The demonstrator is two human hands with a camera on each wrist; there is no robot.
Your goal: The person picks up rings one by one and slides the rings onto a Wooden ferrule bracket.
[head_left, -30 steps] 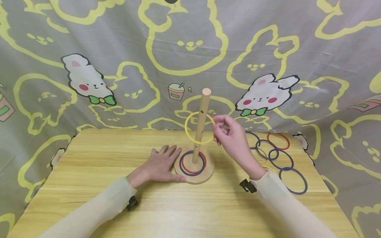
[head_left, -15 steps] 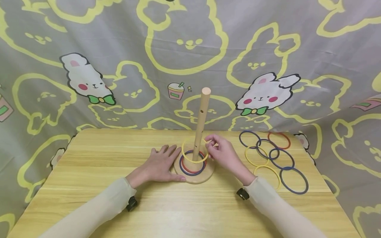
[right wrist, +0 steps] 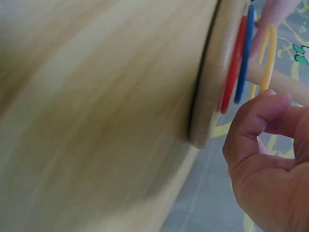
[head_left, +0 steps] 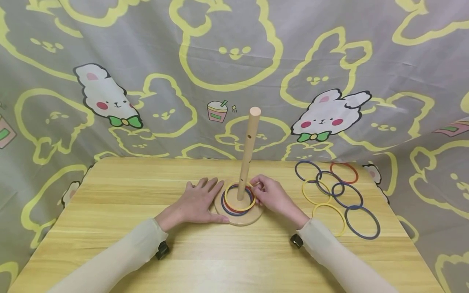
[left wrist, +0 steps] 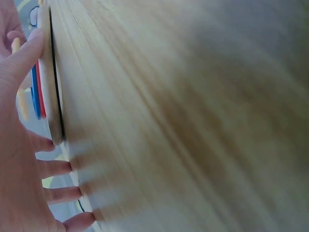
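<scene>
A wooden post (head_left: 250, 142) stands upright on a round wooden base (head_left: 242, 221). Round its foot lie a red ring (right wrist: 233, 67) and a blue ring (right wrist: 245, 58), the blue over the red. My right hand (head_left: 272, 197) pinches a yellow ring (right wrist: 268, 63) by its right side; this ring encircles the post just above the other two, with a small gap in the right wrist view. My left hand (head_left: 198, 203) rests at the base's left side, fingers spread on the table and thumb (left wrist: 30, 50) on the base's edge.
To the right on the wooden table (head_left: 234, 260) lie several overlapping rings: blue rings (head_left: 362, 222), yellow rings (head_left: 329, 205) and one red ring (head_left: 343, 173). A patterned grey curtain (head_left: 146, 49) hangs behind the table and along its sides.
My right hand has brought the yellow ring down along the post, from about mid-height to near the base. The left hand keeps its place.
</scene>
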